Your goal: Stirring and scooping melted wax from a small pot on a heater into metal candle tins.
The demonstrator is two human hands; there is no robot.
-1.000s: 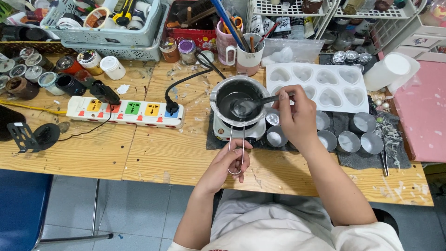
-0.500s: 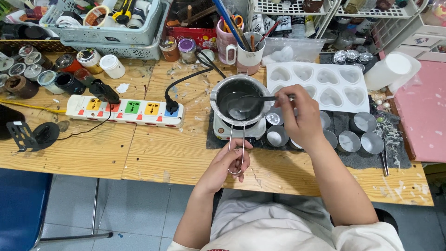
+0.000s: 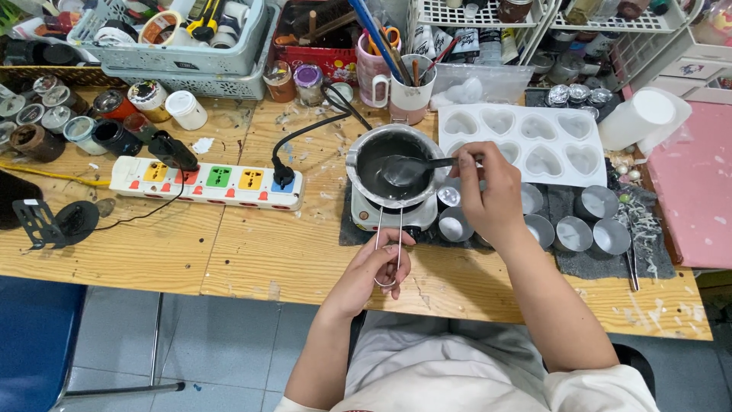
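A small metal melting pot (image 3: 364, 145) of dark liquid sits on a white hot plate (image 3: 358, 216) on the wooden table. My left hand (image 3: 375, 268) grips the pot's wire loop handle (image 3: 387, 236) near the table's front edge. My right hand (image 3: 489, 192) holds a metal spoon (image 3: 415, 165) by its handle, with the bowl lying in the liquid. A white heart-shaped mould tray (image 3: 524, 139) lies just beyond my right hand. Several small round metal cups (image 3: 595, 202) stand on a dark mat around and under that hand.
A white power strip (image 3: 204, 183) with coloured sockets and a black plug lies left of the pot. Jars and tins (image 3: 114, 107) crowd the far left. Baskets, mugs of brushes (image 3: 410, 84) and racks line the back. A pink board (image 3: 698, 183) lies at the right.
The spoon's bowl has shifted slightly inside the pot and my right hand has moved a little left and up. My left hand has stayed on the wire handle.
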